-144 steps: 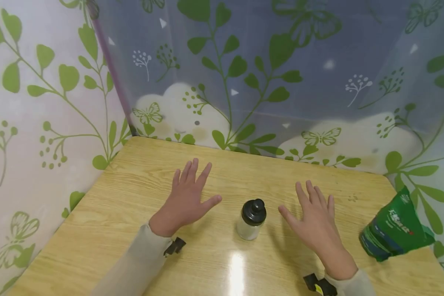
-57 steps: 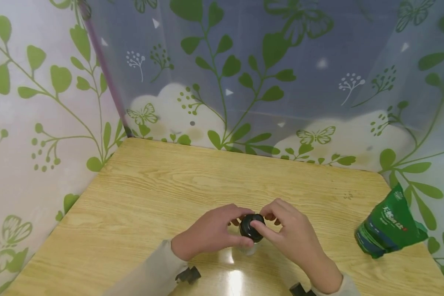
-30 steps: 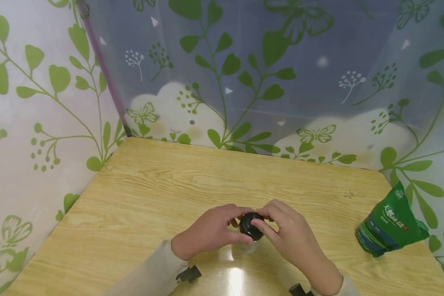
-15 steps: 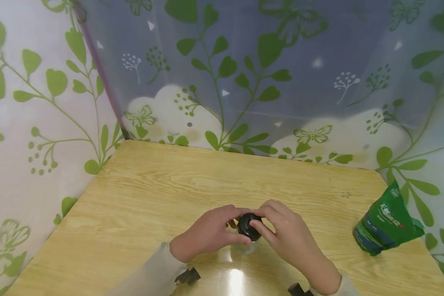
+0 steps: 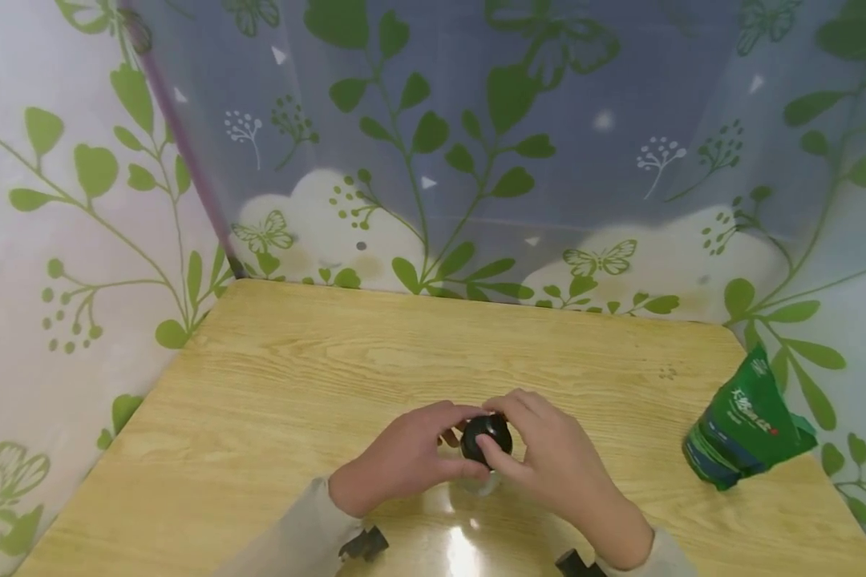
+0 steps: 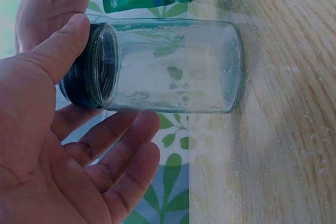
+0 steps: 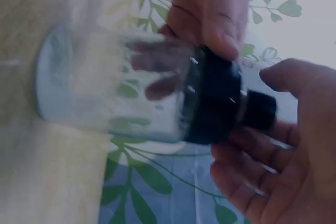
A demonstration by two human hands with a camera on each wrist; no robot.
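A clear glass jar (image 6: pixel 173 66) with a black screw lid (image 5: pixel 492 437) stands upright on the table, low in the middle of the head view. My left hand (image 5: pixel 407 457) holds it at the lid and neck, thumb on the near side and forefinger on the far side. From the right, my right hand (image 5: pixel 556 461) has its thumb and fingers around the lid's top. The right wrist view is blurred; there, a small black knob (image 7: pixel 260 109) juts from the lid between my right thumb and fingers. Bare glass shows below my left thumb.
A green bag (image 5: pixel 746 429) with white lettering stands at the table's right side. The wood-grain table (image 5: pixel 332 353) meets a leaf-patterned fabric wall (image 5: pixel 433 160) behind, with similar panels left and right.
Both hands, spread apart beside the jar several seconds ago, came together on its lid. In the last half second my right thumb and fingers have shifted around the lid, and its knob has turned.
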